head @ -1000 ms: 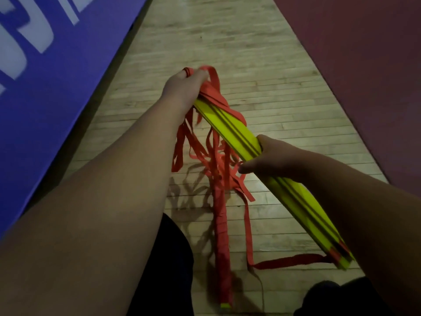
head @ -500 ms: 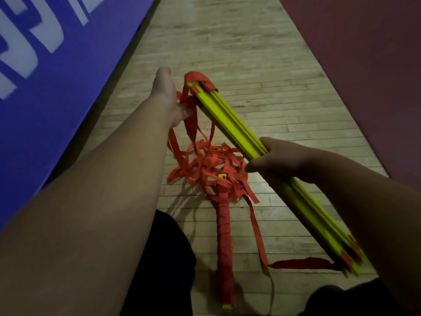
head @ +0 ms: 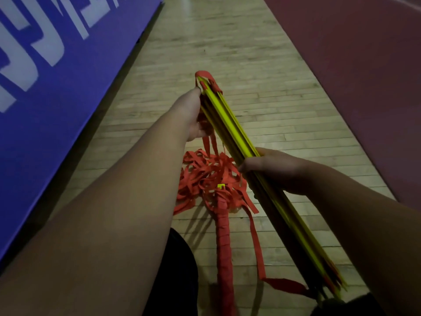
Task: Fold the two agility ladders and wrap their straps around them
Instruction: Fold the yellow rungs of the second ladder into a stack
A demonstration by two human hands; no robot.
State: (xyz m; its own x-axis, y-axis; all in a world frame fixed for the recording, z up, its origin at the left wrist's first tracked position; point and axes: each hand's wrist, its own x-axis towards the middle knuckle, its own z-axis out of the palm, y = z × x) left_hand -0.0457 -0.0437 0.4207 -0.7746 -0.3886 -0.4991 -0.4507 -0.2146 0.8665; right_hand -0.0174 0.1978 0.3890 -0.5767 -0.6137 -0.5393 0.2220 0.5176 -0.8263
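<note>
The left hand (head: 195, 115) gripped the yellow rung stack (head: 230, 124) at its 12 o'clock end, the right hand (head: 273, 171) clamped its middle; squaring the rungs before winding the loose straps (head: 205, 174) taut seemed wise.

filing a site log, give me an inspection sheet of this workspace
surface: wood floor
job's things: rung bundle held off the floor; wrapped ladder on the floor; loose straps heaped at its far end
clutter: nothing seen
grips: left grip holds the bundle near its far end; right grip holds its middle
cables: nothing seen
surroundings: blue panel with white letters on the left; maroon area on the right
</note>
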